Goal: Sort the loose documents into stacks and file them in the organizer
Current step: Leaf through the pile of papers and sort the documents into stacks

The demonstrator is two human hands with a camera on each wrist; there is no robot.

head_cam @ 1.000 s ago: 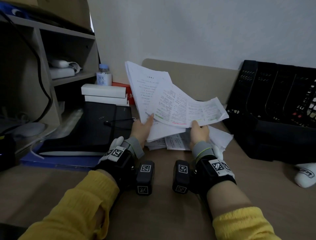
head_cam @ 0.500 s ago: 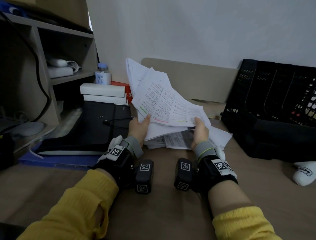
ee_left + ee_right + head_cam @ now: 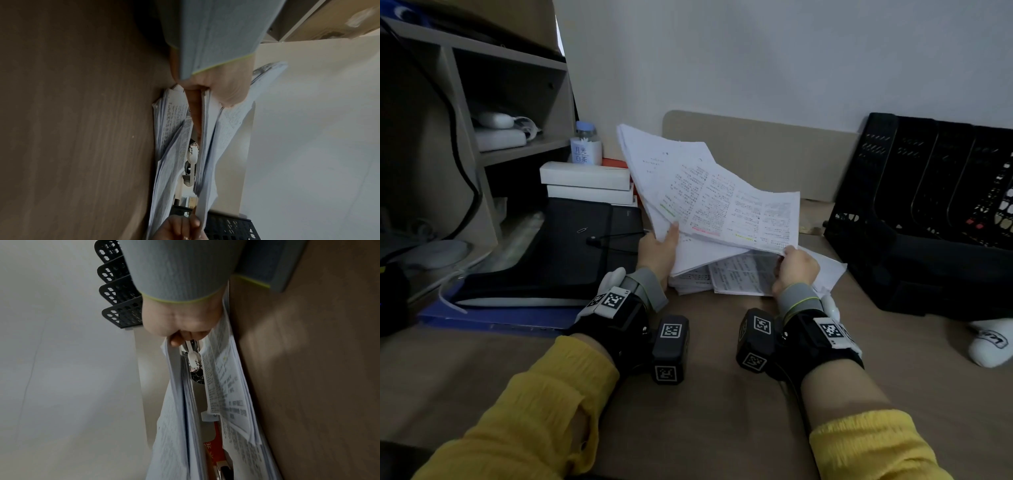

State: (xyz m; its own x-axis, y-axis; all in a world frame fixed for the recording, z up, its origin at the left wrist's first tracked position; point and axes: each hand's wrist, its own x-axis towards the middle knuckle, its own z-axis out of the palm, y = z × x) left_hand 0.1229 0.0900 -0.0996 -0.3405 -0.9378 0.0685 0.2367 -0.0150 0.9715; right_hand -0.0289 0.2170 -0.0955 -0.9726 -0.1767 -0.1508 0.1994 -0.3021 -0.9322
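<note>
I hold a thick bundle of printed sheets [image 3: 709, 205] tilted up above the desk with both hands. My left hand [image 3: 666, 245] grips its lower left edge, thumb on top. My right hand [image 3: 789, 255] pinches the lower right corner. Beneath the bundle a smaller pile of papers [image 3: 739, 277] lies flat on the wooden desk [image 3: 705, 411]. The left wrist view shows my left hand [image 3: 218, 91] clamping the bundle [image 3: 207, 146] above the pile [image 3: 170, 129]. In the right wrist view my right hand [image 3: 180, 331] curls round the bundle's edge [image 3: 174, 402]. The black mesh organizer [image 3: 928, 205] stands to the right.
A black zip folder [image 3: 571, 246] lies left of the papers, with two white boxes [image 3: 585, 178] and a small bottle [image 3: 585, 145] behind it. A shelf unit [image 3: 482, 137] fills the left. A white object [image 3: 989, 342] sits at the right edge.
The top sheets that fanned out to the right have been drawn back over the bundle. My right hand has shifted to the bundle's lower right corner. My left hand has barely moved.
</note>
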